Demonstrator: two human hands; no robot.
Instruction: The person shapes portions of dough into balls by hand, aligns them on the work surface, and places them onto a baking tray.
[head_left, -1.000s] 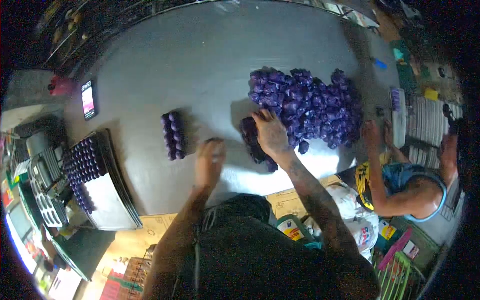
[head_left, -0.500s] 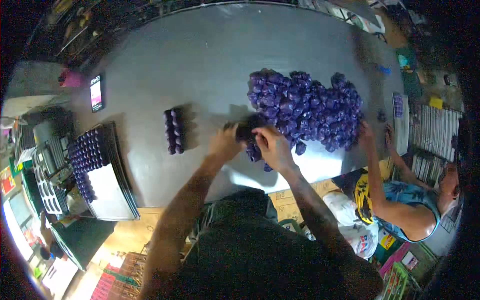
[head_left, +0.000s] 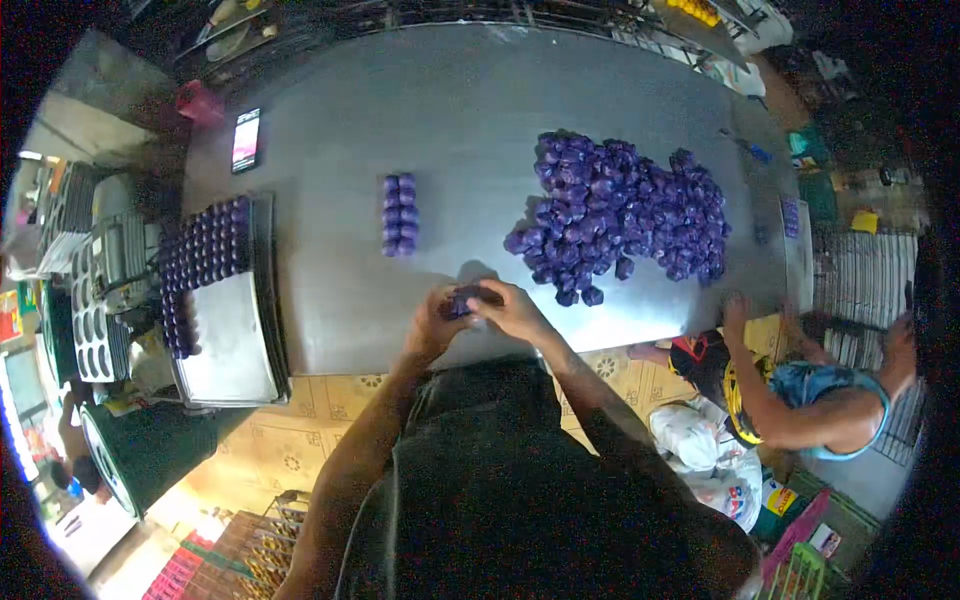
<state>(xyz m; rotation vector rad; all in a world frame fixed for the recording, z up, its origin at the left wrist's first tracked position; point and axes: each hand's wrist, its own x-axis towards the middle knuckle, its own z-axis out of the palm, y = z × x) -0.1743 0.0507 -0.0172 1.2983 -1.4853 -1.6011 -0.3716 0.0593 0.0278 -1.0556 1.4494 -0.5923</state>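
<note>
My left hand (head_left: 433, 322) and my right hand (head_left: 512, 312) meet close in front of my body, above the near part of the metal table. Between them is a purple dough piece (head_left: 463, 299), gripped by the fingers of both hands and partly covered by them. To the right lies a big heap of purple dough lumps (head_left: 620, 215), shiny and irregular. Beyond my left hand, a short double row of smooth purple dough balls (head_left: 400, 215) stands on the table. Farther left, a metal tray (head_left: 228, 335) carries several rows of similar balls.
A phone (head_left: 246, 140) lies at the table's far left, near a pink container (head_left: 199, 102). At the right, a co-worker in a blue top (head_left: 825, 400) reaches toward the table edge. White plastic bags (head_left: 690, 440) sit below it. Moulded pans (head_left: 95, 310) stand at left.
Both hands have come away from the heap toward my body, bringing a purple dough piece between them. The camera view has shifted, so the table's contents appear moved.
</note>
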